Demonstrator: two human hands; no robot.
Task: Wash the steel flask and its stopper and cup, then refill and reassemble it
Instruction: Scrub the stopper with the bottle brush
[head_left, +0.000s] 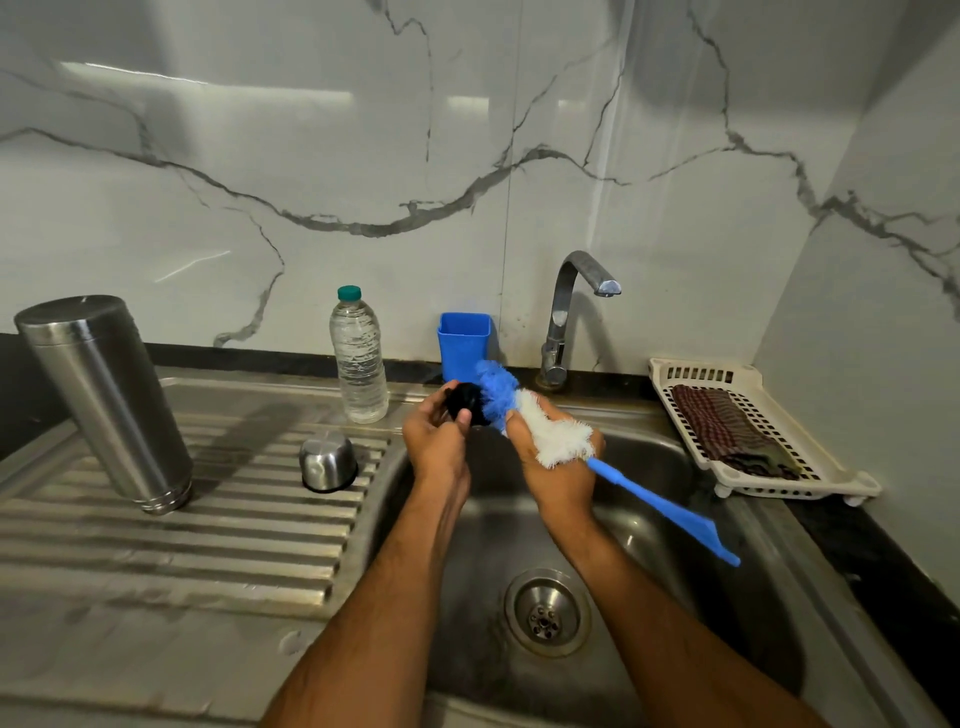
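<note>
Both forearms reach over the sink (649, 519). Left hand (434, 441) grips the black stopper (467, 402), its fingers curled round it and hiding part of it. Right hand (558, 467) clasps the bottle brush (524, 410) by its bristles, blue tip touching the stopper. Steel flask (104, 400) and cup (327, 461) stand inverted on the drainboard (156, 545), mouths hidden.
</note>
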